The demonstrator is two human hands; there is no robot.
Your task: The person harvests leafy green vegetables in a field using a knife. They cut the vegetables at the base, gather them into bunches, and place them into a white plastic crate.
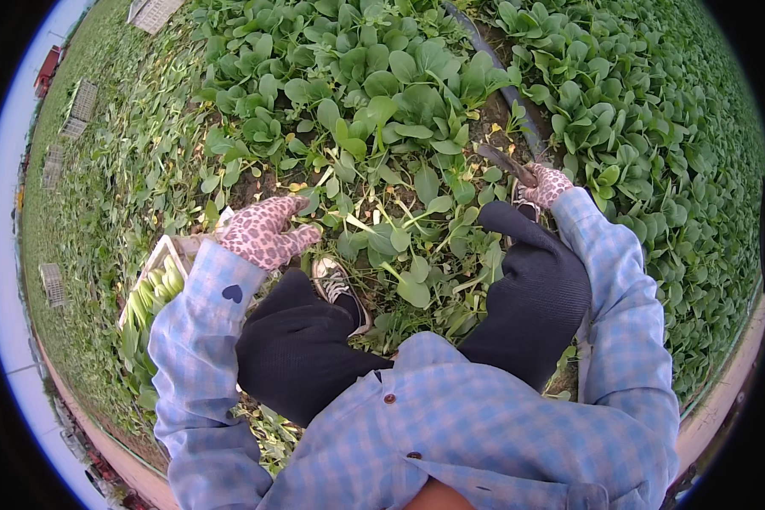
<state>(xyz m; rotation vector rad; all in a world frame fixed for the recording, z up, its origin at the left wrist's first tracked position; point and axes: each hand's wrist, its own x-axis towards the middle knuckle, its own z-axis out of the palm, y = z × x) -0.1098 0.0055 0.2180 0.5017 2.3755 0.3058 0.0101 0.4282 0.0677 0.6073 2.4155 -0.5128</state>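
Note:
My left hand [271,233], in a pink leopard-print glove, is held with thumb and fingers apart and nothing between them, beside a crate. That plastic crate [177,252] holds leafy greens with pale stalks [156,287]. My right hand [545,185], gloved alike, grips a knife [507,163] whose dark blade points up and left, over my shoe. Between my hands, cut leaves [382,239] and pale stalks lie loose on the soil. Just beyond them stand leafy green plants [414,95], rooted in a dense patch.
A dark hose [494,60] runs between the plant patch and a denser bed [669,159] on the right. Several more crates [81,102] stand far left among scattered leaves. My shoes [339,287] are planted on the littered ground.

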